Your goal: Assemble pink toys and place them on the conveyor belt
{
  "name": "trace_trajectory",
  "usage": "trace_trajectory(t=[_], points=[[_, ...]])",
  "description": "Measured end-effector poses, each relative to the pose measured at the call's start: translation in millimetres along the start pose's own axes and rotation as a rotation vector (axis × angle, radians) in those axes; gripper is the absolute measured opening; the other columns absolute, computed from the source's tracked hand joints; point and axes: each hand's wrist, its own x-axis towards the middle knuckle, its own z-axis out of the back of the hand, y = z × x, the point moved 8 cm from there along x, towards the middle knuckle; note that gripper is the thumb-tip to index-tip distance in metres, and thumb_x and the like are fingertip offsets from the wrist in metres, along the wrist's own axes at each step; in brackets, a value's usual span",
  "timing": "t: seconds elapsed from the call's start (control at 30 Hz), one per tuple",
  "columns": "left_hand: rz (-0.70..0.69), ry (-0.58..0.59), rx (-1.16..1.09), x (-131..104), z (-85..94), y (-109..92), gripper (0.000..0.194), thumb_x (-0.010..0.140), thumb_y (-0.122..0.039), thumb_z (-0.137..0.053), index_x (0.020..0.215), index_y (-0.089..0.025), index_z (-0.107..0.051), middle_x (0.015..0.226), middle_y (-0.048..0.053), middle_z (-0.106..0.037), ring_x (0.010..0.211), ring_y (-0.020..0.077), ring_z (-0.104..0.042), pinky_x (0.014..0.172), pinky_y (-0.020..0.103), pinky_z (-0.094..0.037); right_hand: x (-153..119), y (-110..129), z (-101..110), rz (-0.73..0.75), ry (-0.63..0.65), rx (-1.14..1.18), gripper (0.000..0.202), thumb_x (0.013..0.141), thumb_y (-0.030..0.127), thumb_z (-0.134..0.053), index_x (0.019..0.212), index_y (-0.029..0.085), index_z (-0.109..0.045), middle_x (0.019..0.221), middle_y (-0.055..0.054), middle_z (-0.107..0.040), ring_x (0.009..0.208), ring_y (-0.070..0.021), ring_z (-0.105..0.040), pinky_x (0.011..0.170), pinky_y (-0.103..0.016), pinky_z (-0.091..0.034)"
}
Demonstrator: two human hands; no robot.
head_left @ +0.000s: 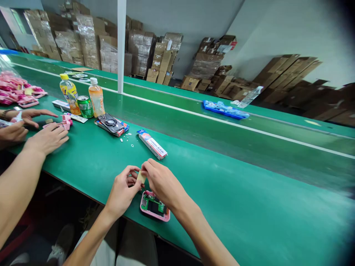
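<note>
Between my two hands is a small pale-yellow piece point(141, 177), flat and roughly square; its exact kind I cannot make out. My left hand point(125, 189) pinches it from the left between thumb and fingers. My right hand point(158, 180) has its fingertips closed on the upper edge of the same piece. Just below them, near the table's front edge, lies an opened pink casing point(155, 214) with green circuit boards and a dark part inside. My right wrist covers part of its right side.
Beyond my hands lies a white, blue and red box point(152, 145). A phone point(110, 123) rests on another box, near a green can point(85, 106) and two bottles. Co-workers' hands point(46, 138) handle pink parts at left. A blue tray point(224, 109) sits on the far belt.
</note>
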Motion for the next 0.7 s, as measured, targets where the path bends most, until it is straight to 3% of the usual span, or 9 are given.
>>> trace_trajectory(t=[0.17, 0.27, 0.37, 0.5, 0.6, 0.67, 0.7], points=[[-0.002, -0.074, -0.037, 8, 9.1, 0, 0.035, 0.076, -0.031, -0.079, 0.104, -0.016, -0.065, 0.079, -0.003, -0.065, 0.063, 0.0109, -0.064, 0.061, 0.021, -0.052, 1, 25, -12, 0.213, -0.031, -0.281, 0.018, 0.091, 0.002, -0.049, 0.097, 0.018, -0.056, 0.096, -0.007, -0.061, 0.085, -0.0228, -0.058, 0.068, -0.033, -0.050], [0.031, -0.032, -0.118, 12, 12.2, -5, 0.037, 0.072, -0.027, -0.080, 0.106, -0.014, -0.070, 0.097, 0.005, -0.074, 0.085, 0.0171, -0.070, 0.081, 0.026, -0.056, -10, 34, -13, 0.296, -0.127, -0.253, 0.023, 0.093, 0.000, -0.040, 0.095, 0.018, -0.054, 0.101, -0.010, -0.063, 0.090, -0.0236, -0.059, 0.077, -0.036, -0.053], [0.171, 0.061, -0.296, 8, 9.5, -3, 0.048, 0.072, -0.027, -0.081, 0.117, -0.014, -0.071, 0.114, 0.010, -0.075, 0.111, 0.0240, -0.068, 0.103, 0.034, -0.050, -18, 34, -14, 0.293, -0.124, -0.121, 0.024, 0.094, -0.002, -0.038, 0.096, 0.017, -0.053, 0.106, -0.012, -0.065, 0.099, -0.0230, -0.062, 0.083, -0.037, -0.055], [0.230, 0.087, -0.401, 0, 7.6, -4, 0.046, 0.081, -0.032, -0.079, 0.122, -0.014, -0.071, 0.116, 0.011, -0.075, 0.114, 0.0222, -0.067, 0.104, 0.032, -0.049, -29, 42, 0, 0.320, -0.150, -0.080, 0.017, 0.096, 0.003, -0.046, 0.104, 0.012, -0.057, 0.124, -0.019, -0.065, 0.121, -0.0271, -0.061, 0.099, -0.042, -0.055], [0.228, 0.085, -0.331, -2, 7.1, -2, 0.048, 0.083, -0.032, -0.079, 0.126, -0.015, -0.068, 0.119, 0.009, -0.074, 0.106, 0.0172, -0.068, 0.095, 0.025, -0.052, -67, 44, 24, 0.299, -0.325, -0.041, 0.023, 0.098, 0.004, -0.040, 0.110, 0.012, -0.059, 0.143, -0.020, -0.056, 0.137, -0.0299, -0.049, 0.108, -0.048, -0.050], [0.227, 0.047, -0.277, -2, 9.5, -1, 0.054, 0.082, -0.032, -0.080, 0.131, -0.016, -0.063, 0.117, 0.009, -0.075, 0.097, 0.0144, -0.069, 0.090, 0.025, -0.053, -121, 30, 33, 0.112, -0.461, 0.083, 0.030, 0.099, 0.006, -0.036, 0.114, 0.018, -0.060, 0.130, -0.013, -0.067, 0.123, -0.0239, -0.062, 0.101, -0.041, -0.057], [0.232, 0.021, -0.254, -2, 11.0, -1, 0.056, 0.082, -0.032, -0.081, 0.132, -0.016, -0.061, 0.115, 0.010, -0.076, 0.092, 0.0134, -0.069, 0.089, 0.024, -0.053, -158, 17, 33, -0.060, -0.533, 0.153, 0.031, 0.100, 0.009, -0.037, 0.115, 0.023, -0.060, 0.112, -0.007, -0.074, 0.105, -0.0199, -0.070, 0.089, -0.034, -0.061]])
